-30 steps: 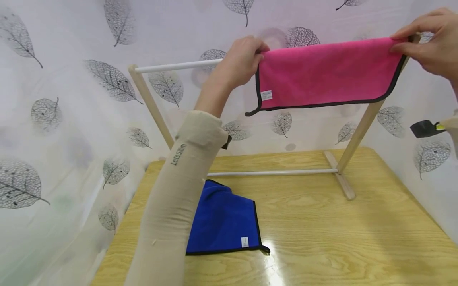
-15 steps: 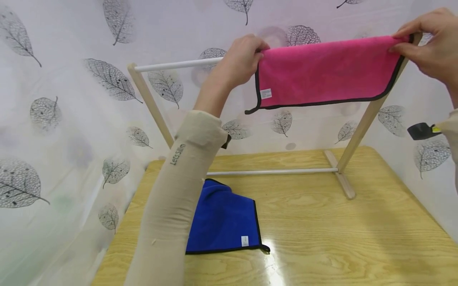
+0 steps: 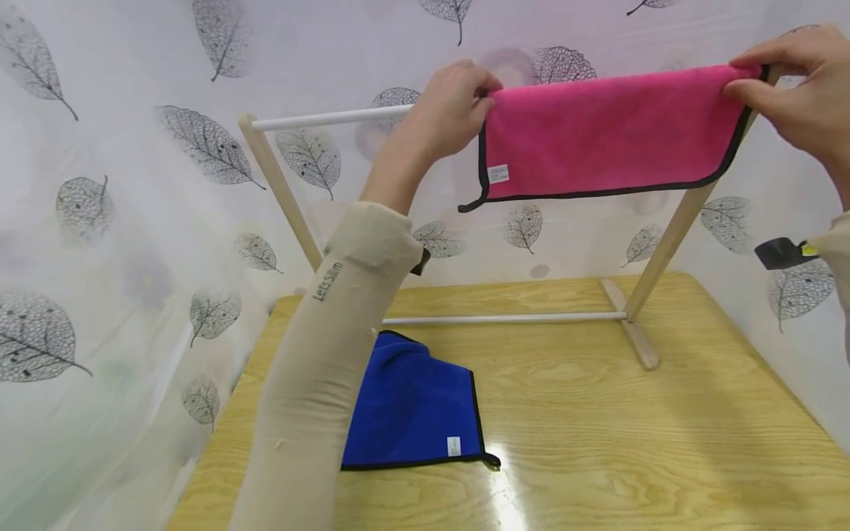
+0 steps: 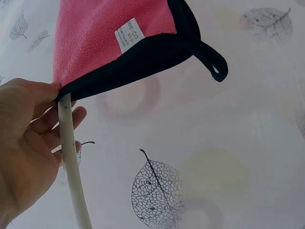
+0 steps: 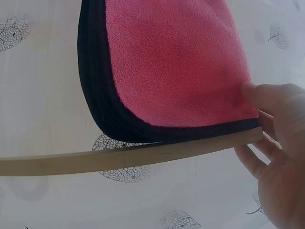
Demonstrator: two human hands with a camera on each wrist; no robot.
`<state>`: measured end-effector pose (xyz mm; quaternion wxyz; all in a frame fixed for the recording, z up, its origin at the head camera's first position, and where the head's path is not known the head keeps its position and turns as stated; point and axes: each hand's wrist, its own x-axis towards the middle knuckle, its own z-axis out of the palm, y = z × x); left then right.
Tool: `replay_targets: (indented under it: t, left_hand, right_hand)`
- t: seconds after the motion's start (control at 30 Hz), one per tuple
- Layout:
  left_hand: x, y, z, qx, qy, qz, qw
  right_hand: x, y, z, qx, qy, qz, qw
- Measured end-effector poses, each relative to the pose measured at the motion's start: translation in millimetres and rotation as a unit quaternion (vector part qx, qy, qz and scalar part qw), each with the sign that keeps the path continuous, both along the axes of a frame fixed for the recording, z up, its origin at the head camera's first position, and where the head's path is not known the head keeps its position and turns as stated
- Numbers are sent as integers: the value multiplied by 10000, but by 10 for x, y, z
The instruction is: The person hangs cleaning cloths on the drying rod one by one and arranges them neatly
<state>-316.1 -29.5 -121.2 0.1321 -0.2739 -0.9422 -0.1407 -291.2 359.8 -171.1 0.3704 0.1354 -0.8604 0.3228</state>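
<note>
At the far left, a pale backdrop (image 3: 142, 332) printed with dark leaf skeletons covers the wall behind a wood-grain table (image 3: 598, 428). A left wooden post (image 3: 282, 188) of a rack leans in front of it, carrying one end of a white upper rod (image 3: 332, 118). A beige sleeve (image 3: 312, 361) with green lettering crosses the view and hides the lower part of this post.

Partly behind the sleeve, a blue cloth (image 3: 418, 405) with black edging lies on the table, rumpled at its rear; a white label and a black loop mark its front right corner.

The left hand (image 3: 448, 110) grasps the upper left end of a pink cloth (image 3: 611, 136), thumb against the fabric where the rod emerges from its edge. The pink cloth hangs over the right portion of the rod, black-edged, its label (image 3: 498, 174) and loop (image 3: 473, 205) at the lower left corner. Below it, a white lower rod (image 3: 505, 320) runs to the foot of the right wooden post (image 3: 671, 243).

At the far right, the right hand (image 3: 810, 88) pinches the pink cloth's upper right end, thumb in front, beside the top of the right wooden post.
</note>
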Motion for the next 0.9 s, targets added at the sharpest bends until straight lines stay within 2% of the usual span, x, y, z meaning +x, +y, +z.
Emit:
replay_targets:
  t: [0.17, 0.3, 0.4, 0.5, 0.6, 0.73, 0.83, 0.9]
  left_hand:
    - [2, -66, -24, 145, 206, 40, 9997]
    - [38, -136, -83, 809, 475, -119, 9955]
    - [95, -187, -124, 1388, 856, -255, 9863]
    - [166, -243, -158, 1927, 1127, -428, 9738]
    - [233, -305, -205, 2301, 1251, -660, 9628]
    - [328, -403, -301, 2666, 1117, -831, 9537]
    - [416, -504, -402, 2942, 887, -901, 9473]
    - [477, -583, -479, 3021, 825, -951, 9449]
  right_hand:
    - [42, -32, -5, -502, -79, -170, 9986]
    - [85, -35, -36, -752, -7, -608, 9953]
    - [107, -33, -62, -934, 179, -814, 9921]
    - [123, -28, -86, -1078, 350, -732, 9909]
    - [183, 0, -94, -1115, 56, -700, 9913]
    - [282, 41, -141, -938, -312, -843, 9915]
    - [328, 49, -214, -940, -174, -692, 9930]
    - [354, 49, -264, -1042, -88, -455, 9935]
